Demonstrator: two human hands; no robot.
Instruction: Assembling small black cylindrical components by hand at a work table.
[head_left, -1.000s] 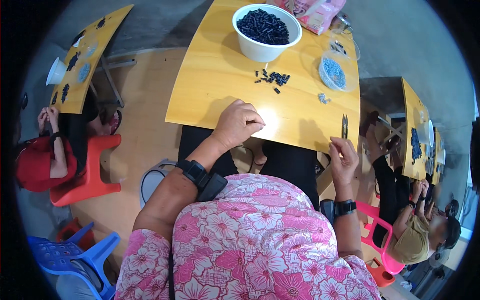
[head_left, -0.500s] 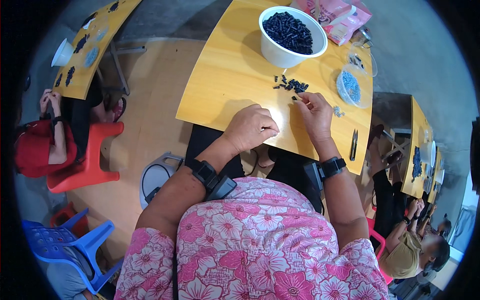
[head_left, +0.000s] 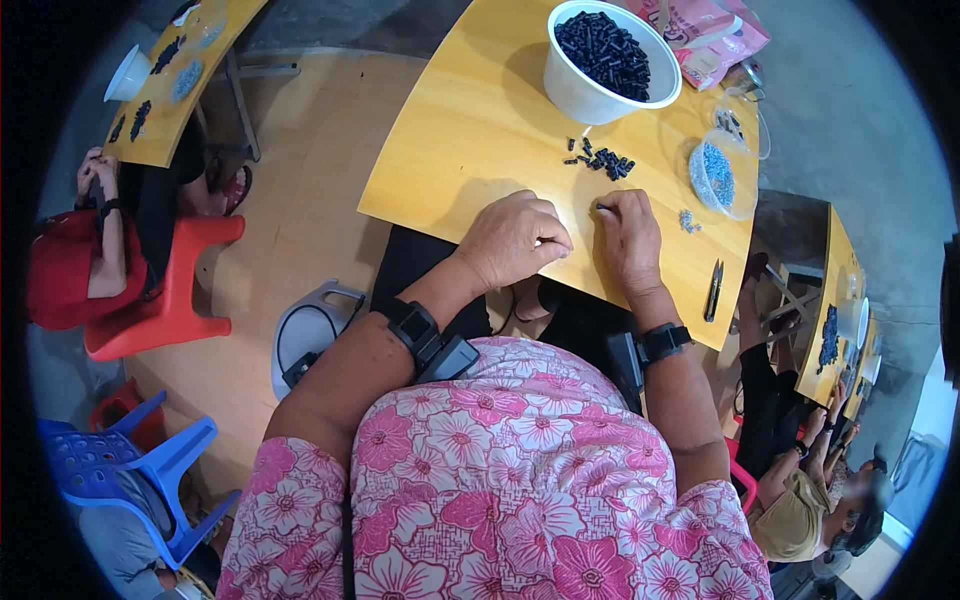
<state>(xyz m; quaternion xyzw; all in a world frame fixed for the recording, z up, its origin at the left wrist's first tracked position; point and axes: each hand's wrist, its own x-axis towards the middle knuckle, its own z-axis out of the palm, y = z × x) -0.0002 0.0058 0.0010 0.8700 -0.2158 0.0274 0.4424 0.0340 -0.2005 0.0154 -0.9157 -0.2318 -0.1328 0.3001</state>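
My left hand is closed just above the near edge of the yellow table. Its fingertips are curled in, and what they hold, if anything, is hidden. Close by on the right, my right hand is bent down in a pinch, with a small black tubular piece at its fingertips. Several loose black pieces lie in a little pile beyond my hands. Behind them stands a white bowl heaped with more of the same. A few small pale blue bits lie right of my right hand.
A clear tub of light blue bits and a smaller clear lidded container stand on the right. Black-handled thread snips lie near the right edge. A pink bag stands at the back. Other people sit at tables on both sides.
My right hand has drawn back from the loose pile toward my left hand, carrying the small black piece. The whole view has shifted slightly; my left hand stays closed.
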